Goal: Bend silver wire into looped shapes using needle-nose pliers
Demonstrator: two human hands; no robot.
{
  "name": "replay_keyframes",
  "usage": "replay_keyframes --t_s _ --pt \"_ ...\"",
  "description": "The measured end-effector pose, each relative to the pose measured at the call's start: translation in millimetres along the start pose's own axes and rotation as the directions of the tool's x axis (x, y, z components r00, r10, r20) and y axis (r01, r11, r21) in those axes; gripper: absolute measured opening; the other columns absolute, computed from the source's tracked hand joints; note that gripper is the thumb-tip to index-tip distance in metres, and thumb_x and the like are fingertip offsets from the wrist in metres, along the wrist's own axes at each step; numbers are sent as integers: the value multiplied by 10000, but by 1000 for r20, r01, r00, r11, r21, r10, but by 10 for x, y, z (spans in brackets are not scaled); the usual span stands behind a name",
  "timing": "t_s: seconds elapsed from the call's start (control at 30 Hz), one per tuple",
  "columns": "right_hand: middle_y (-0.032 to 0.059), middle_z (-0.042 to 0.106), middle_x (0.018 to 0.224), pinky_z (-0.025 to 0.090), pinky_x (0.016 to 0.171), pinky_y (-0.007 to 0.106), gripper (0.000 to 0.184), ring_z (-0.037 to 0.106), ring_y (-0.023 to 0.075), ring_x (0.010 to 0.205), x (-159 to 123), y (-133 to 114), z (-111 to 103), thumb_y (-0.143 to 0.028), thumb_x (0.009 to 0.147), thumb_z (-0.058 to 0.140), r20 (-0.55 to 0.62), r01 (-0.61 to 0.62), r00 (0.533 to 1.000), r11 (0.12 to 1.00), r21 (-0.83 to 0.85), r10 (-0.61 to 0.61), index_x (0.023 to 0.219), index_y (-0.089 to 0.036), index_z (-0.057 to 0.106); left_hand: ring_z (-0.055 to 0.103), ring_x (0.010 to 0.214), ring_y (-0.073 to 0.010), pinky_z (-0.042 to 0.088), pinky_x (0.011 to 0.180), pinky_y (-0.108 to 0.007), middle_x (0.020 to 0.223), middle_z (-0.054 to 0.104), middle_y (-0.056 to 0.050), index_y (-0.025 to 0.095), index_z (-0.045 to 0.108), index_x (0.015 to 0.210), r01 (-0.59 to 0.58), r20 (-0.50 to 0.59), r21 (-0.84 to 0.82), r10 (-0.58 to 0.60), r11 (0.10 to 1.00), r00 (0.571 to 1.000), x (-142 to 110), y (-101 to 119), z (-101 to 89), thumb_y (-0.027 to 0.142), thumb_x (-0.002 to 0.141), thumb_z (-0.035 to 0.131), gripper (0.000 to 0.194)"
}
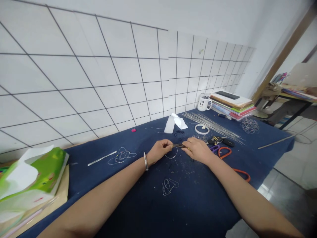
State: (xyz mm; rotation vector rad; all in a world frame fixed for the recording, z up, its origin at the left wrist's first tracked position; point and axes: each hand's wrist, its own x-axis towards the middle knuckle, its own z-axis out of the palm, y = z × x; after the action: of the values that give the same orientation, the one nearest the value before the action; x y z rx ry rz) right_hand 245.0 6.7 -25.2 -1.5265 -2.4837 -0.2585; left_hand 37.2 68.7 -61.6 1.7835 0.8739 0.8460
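Near the middle of the view, my left hand (161, 150) is closed in a pinch on a thin wire loop (171, 157), which hangs below the fingertips. My right hand (198, 149) is wrapped round a pair of small pliers (178, 145), whose dark jaws point left and meet the wire at my left fingertips. The exact contact between jaws and wire is too small to make out. A tangle of bent wire (170, 187) lies on the blue cloth (148, 211) in front of my hands. Another wire coil (122, 155) rests left of my left wrist.
Right of my hands lie keys (215, 140), orange-handled scissors (225, 152), a white ring-shaped roll (202, 129) and a bundle of straight wires (214, 126). Farther back stand a white mug (203, 103) and stacked books (230, 105). A green tissue pack (51, 175) sits at far left.
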Motion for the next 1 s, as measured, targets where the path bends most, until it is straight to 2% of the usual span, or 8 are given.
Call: replay_keyframes --t_s 0.23,0.5,0.77,1.0 --pt "48 555 837 321 674 262 294 477 172 856 4 -11 10 -397 879 358 17 -30 999 999 14 30 1014 -226 555 371 517 -65 293 482 -175 603 480 22 130 588 746 0 9 -17 0 1000 1000 -3 -1 -10 330 733 543 205" --pt "43 562 858 315 638 254 304 485 170 847 5 -2 6 -420 876 354 24 -93 995 996 2 93 1013 -237 554 353 445 -54 275 429 -173 531 450 34 136 577 784 85 69 -139 -76 987 995 4 -30 -16 418 759 527 287" --pt "48 570 869 329 670 256 304 491 176 878 1 10 14 -419 875 357 19 -119 993 993 28 118 1019 -236 552 420 472 -65 315 426 -178 602 510 9 144 580 794 29 -72 -169 -41 985 997 6 -48 -5 436 779 498 304" --pt "44 577 871 336 689 252 290 495 168 884 9 -6 10 -416 874 366 17 -135 991 989 68 134 988 -233 560 459 512 -69 350 479 -188 667 536 2 146 566 783 -17 -136 -209 -11 978 991 -12 -42 -6 403 795 487 269"
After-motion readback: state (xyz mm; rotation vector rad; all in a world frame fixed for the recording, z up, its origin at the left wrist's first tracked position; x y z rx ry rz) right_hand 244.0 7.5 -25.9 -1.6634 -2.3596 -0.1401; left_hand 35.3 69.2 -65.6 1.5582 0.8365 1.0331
